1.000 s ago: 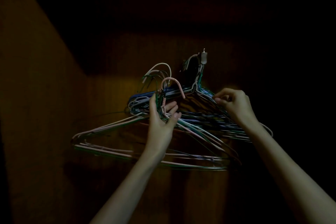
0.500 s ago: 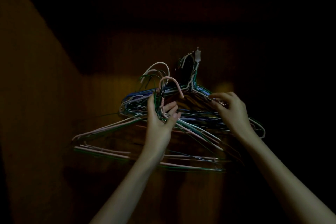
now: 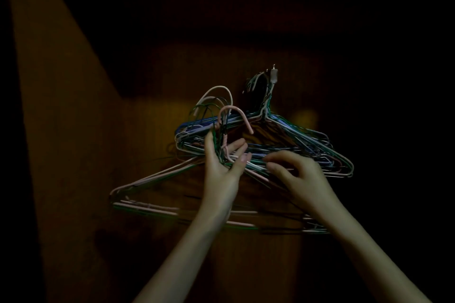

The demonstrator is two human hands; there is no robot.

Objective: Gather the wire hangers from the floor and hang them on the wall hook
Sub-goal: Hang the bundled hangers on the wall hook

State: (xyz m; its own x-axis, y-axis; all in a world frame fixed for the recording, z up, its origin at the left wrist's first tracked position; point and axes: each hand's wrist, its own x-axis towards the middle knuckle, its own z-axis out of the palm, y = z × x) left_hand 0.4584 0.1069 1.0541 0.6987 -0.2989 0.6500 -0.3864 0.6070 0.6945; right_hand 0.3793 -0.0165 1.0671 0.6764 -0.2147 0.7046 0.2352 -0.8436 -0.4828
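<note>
- A bundle of wire hangers point(image 3: 152, 181) is held up by the left hand point(image 3: 222, 167), with the thumb and fingers curled round the gathered necks just below the hooks.
- The hooks of this bundle, among them a pink hook point(image 3: 236, 118), are seen standing up just above the left hand's fingers.
- The bundle's bars are spread out below and to both sides of the left hand, passing behind both wrists.
- The right hand point(image 3: 299, 174) is raised just beside the left, fingers bent, the fingertips point(image 3: 270, 167) brought to a wire of the bundle; whether the wire is actually pinched cannot be told in the dim light.
- A second cluster of hangers point(image 3: 317, 147) is already hung on the wall hook point(image 3: 273, 74), above and between the hands.
- A dark wooden wall point(image 3: 73, 155) is seen behind everything.
</note>
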